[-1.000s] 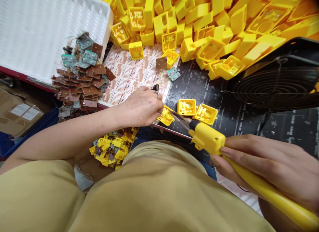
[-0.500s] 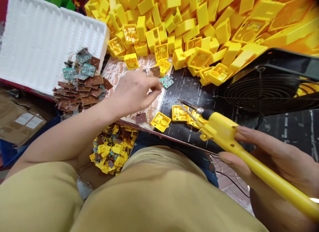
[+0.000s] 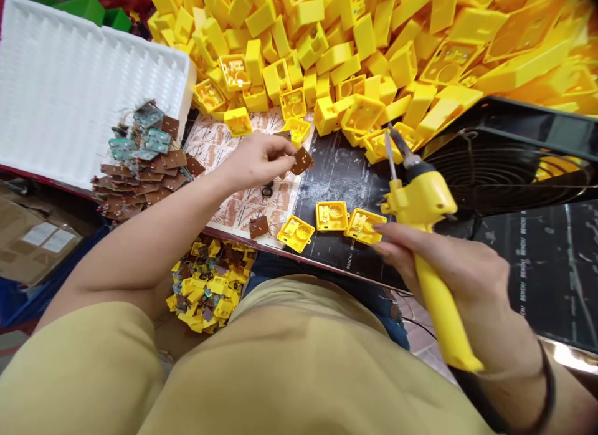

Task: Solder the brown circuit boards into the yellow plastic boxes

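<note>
My left hand point(image 3: 256, 158) pinches a small brown circuit board point(image 3: 301, 161) just above the patterned sheet point(image 3: 219, 142) on the bench. My right hand point(image 3: 448, 270) grips a yellow soldering iron point(image 3: 423, 235) by its handle, tip pointing up and away over the black mat point(image 3: 346, 173). Three open yellow plastic cases point(image 3: 331, 215) lie in a row near the bench's front edge, between the two hands. A loose brown board point(image 3: 258, 226) and a small black ring point(image 3: 267, 189) lie on the sheet below my left hand.
A big heap of yellow cases point(image 3: 355, 42) fills the back of the bench. A stack of brown and green circuit boards point(image 3: 140, 161) lies at left beside a white foam tray point(image 3: 75, 80). A black fan point(image 3: 509, 173) sits at right. Yellow parts point(image 3: 210, 285) fill a box below the bench.
My left hand left the front yellow case, reached back and picked up a brown board. My right hand swung the soldering iron from pointing left to tip-up.
</note>
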The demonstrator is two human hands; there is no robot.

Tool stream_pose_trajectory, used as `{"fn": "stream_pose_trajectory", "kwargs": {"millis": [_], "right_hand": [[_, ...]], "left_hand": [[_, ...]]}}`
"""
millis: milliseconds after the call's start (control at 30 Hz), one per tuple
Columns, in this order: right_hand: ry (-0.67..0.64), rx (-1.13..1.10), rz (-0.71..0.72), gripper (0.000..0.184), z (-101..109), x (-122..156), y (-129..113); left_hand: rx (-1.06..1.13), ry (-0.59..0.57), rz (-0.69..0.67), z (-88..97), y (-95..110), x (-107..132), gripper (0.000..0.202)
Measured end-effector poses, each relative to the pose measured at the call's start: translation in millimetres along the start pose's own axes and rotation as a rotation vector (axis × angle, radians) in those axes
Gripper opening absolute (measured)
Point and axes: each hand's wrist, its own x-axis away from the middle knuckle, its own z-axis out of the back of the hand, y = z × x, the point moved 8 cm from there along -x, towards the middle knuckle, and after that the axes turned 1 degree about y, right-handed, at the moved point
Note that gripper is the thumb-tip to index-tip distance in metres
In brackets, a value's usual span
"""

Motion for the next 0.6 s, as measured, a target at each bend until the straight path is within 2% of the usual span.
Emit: {"fn": "stream_pose_trajectory", "kwargs": {"millis": [33,100,200,267,333,400,500,600], "right_hand": [[-0.012,-0.008,0.012,0.02,-7.7,-4.5,1.6],[-0.049,-0.047,0.053,0.024,-26.1,-11.8,2.8],[-0.09,-0.086,0.077,0.033,-49.7,-15.7,2.8],[-0.102,-0.087,0.073,0.029,-58.9,-13.6,-1.7],[-0.092,-0.074,0.062,0.028,-62.7,-9.5,-9.4],[-0.07,-0.063,0.044,0.031,-63.4,-5.3,-16.7],[-0.022,-0.078,0.02,0.039,-60.0,-1.2,-20.7],[0.024,-0.111,0.011,0.048,-53.0,0.9,-16.8]], "left_hand": [[0.145,-0.023,0.016,2.0,-5.2,5.8,0.035],[0.383,-0.11,0.04,-0.1,-12.3,17.4,0.039],[0.58,-0.28,0.072,-11.9,-15.1,33.7,0.037],[0.557,-0.291,0.123,-16.2,-18.6,41.2,0.035],[0.463,-0.228,0.174,-15.5,-21.9,46.1,0.03],[0.421,-0.221,0.194,-16.6,-19.7,50.4,0.024],[0.415,-0.351,0.144,-22.7,-7.2,56.1,0.041],[0.293,-0.451,0.057,-22.5,5.7,59.3,0.034]]}}
